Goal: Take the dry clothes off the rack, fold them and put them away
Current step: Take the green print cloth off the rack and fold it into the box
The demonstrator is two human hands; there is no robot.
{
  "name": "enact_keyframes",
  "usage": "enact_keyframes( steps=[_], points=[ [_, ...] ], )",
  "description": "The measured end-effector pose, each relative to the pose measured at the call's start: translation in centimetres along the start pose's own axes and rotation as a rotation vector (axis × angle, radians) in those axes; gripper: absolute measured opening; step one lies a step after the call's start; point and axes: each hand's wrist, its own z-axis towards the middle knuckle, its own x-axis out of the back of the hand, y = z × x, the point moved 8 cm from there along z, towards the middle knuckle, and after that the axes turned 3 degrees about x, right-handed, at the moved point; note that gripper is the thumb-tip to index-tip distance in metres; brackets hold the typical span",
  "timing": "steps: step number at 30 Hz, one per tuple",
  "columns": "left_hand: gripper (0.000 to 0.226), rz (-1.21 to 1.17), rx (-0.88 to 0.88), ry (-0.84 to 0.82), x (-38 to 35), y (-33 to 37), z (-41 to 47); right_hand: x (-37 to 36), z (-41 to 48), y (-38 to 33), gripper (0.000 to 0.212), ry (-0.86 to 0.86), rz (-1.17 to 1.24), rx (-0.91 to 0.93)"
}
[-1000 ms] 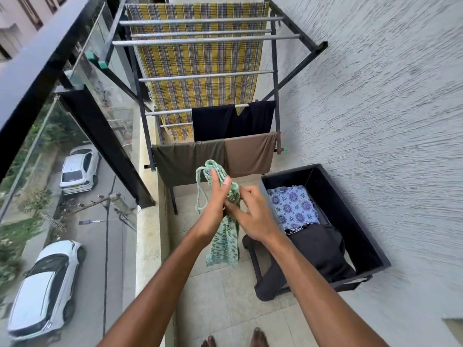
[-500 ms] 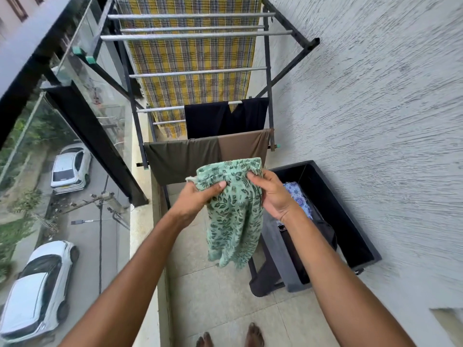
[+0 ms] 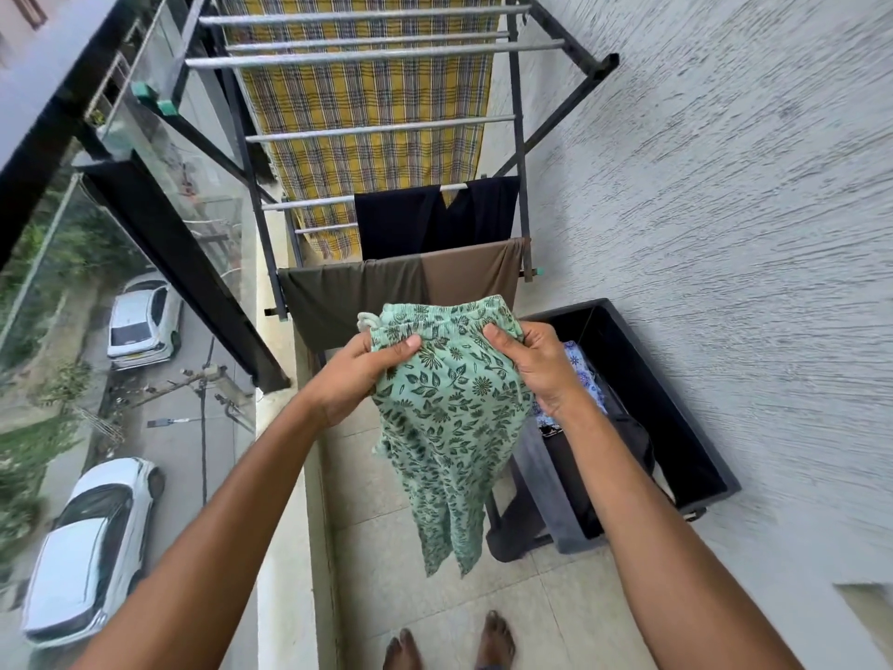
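Left hand (image 3: pixel 358 374) and right hand (image 3: pixel 534 365) fingers pinch green shorts (image 3: pixel 447 418) at waistband; legs hang below; bin (image 3: pixel 686 427) right of fingers.

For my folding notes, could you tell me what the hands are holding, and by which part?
Both the left hand and right hand grip the green leaf-print garment at its elastic waistband.

Both hands grip a green leaf-print garment (image 3: pixel 449 418) by its waistband, the left hand (image 3: pixel 360 374) at one end and the right hand (image 3: pixel 534 367) at the other, so that its legs hang toward the tiled floor (image 3: pixel 381 495). Behind it stands a drying rack (image 3: pixel 377 55) bearing a yellow plaid cloth (image 3: pixel 367 99), a black garment (image 3: pixel 435 217) and a brown garment (image 3: pixel 386 292). A black bin (image 3: pixel 676 418) holding clothes stands beside the wall (image 3: pixel 749 186).
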Motion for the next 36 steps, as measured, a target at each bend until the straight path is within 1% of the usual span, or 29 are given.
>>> enact_keyframes(
  steps=[4, 6, 8, 9, 11, 13, 14, 16, 17, 18, 19, 20, 21, 23, 25, 27, 28, 30, 33, 34, 35, 36],
  points=[
    [0.035, 0.248, -0.052, -0.095, -0.2, -0.3, -0.4, 0.3, -0.4, 1.0, 0.062, 0.011, -0.004, -0.007],
    [0.033, 0.305, -0.083, -0.120, -0.3, -0.4, -0.6, 0.3, -0.8, 1.6, 0.059, 0.008, 0.022, -0.019],
    [0.035, 0.331, -0.122, -0.084, -0.3, -0.3, -0.7, 0.2, -1.1, 2.0, 0.059, 0.005, 0.056, -0.041],
    [0.037, 0.316, -0.132, -0.052, 0.0, -0.3, -0.7, 0.1, -1.2, 2.0, 0.056, 0.000, 0.072, -0.049],
    [0.036, 0.220, -0.127, -0.009, 0.4, -0.2, -0.9, -0.2, -1.3, 1.7, 0.041, -0.021, 0.125, -0.056],
    [0.039, 0.069, -0.070, -0.030, 0.5, -0.3, -0.7, -0.4, -1.1, 1.0, 0.028, -0.045, 0.183, -0.058],
    [0.043, 0.005, -0.029, -0.046, 0.3, -0.3, -0.6, -0.6, -0.9, 0.6, 0.023, -0.058, 0.196, -0.066],
    [0.059, -0.006, 0.013, -0.031, 0.5, -0.1, -0.2, -1.1, -0.3, -0.3, 0.011, -0.086, 0.165, -0.074],
    [0.071, 0.055, -0.004, -0.005, 0.8, 0.4, -0.1, -1.3, 0.1, -0.6, 0.009, -0.099, 0.136, -0.078],
    [0.082, 0.123, -0.039, 0.009, 1.0, 1.1, 0.0, -1.4, 0.3, -0.8, 0.011, -0.118, 0.109, -0.086],
    [0.085, 0.162, -0.071, 0.004, 1.0, 1.6, 0.1, -1.7, 0.4, -0.9, 0.014, -0.148, 0.097, -0.103],
    [0.080, 0.200, -0.095, -0.009, 1.0, 2.1, 0.2, -2.0, 0.4, -1.0, 0.018, -0.182, 0.088, -0.121],
    [0.069, 0.234, -0.118, -0.036, 0.8, 2.7, 0.4, -2.1, 0.4, -1.3, 0.022, -0.202, 0.070, -0.129],
    [0.035, 0.295, -0.117, -0.091, 0.4, 3.4, 0.4, -2.3, 0.4, -2.0, 0.024, -0.216, 0.047, -0.098],
    [0.027, 0.301, -0.128, -0.125, 0.3, 3.8, 0.3, -2.6, 0.5, -2.8, 0.025, -0.210, 0.090, -0.081],
    [0.029, 0.245, -0.154, -0.071, 1.1, 4.0, 0.3, -2.9, 0.9, -3.0, 0.034, -0.196, 0.099, -0.109],
    [0.027, 0.210, -0.177, -0.016, 1.6, 4.1, 0.3, -3.2, 1.2, -3.1, 0.035, -0.189, 0.087, -0.119],
    [0.023, 0.156, -0.225, 0.119, 2.5, 3.9, 0.1, -4.0, 1.8, -3.5, 0.022, -0.191, 0.071, -0.111],
    [0.042, 0.135, -0.288, 0.358, 3.6, 1.5, -0.7, -5.2, 2.5, -4.1, 0.016, -0.157, 0.087, -0.100],
    [0.047, 0.129, -0.278, 0.459, 4.3, 0.0, -0.9, -5.4, 2.7, -4.2, 0.022, -0.150, 0.108, -0.108],
    [0.050, 0.106, -0.249, 0.538, 4.8, -1.8, -1.1, -5.6, 2.7, -4.3, 0.034, -0.147, 0.126, -0.114],
    [0.051, 0.053, -0.215, 0.582, 5.3, -3.6, -1.1, -5.6, 2.9, -4.4, 0.047, -0.141, 0.129, -0.119]
  ],
)
